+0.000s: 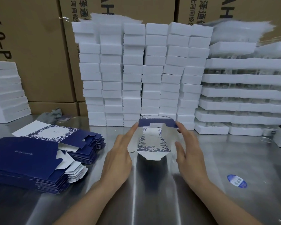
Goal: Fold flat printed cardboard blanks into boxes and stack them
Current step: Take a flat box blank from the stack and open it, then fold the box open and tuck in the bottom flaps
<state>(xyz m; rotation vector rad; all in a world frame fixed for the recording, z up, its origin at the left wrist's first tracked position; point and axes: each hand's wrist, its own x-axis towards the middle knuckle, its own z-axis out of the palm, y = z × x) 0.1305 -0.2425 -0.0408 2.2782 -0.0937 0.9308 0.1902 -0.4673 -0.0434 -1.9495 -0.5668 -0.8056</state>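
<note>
A half-formed box (pixel 153 140), white with a blue floral print and a dark blue far flap, stands on the steel table (pixel 152 184) in the middle. My left hand (pixel 120 155) lies along its left side, straight fingers touching the far left corner. My right hand (pixel 188 151) lies along the right side, fingers straight and touching the far right corner, thumb near the side wall. Its near white flap lies open toward me. Two piles of flat dark blue blanks (pixel 31 161) sit at the left, with one printed blank (pixel 49 131) lying on the farther pile.
A tall wall of stacked white boxes (pixel 144 75) rises right behind the box. More white stacks stand at the far left (pixel 5 91) and right (pixel 243 95). Brown shipping cartons (pixel 39 46) fill the background. A blue oval sticker (pixel 237 181) lies on the table at right.
</note>
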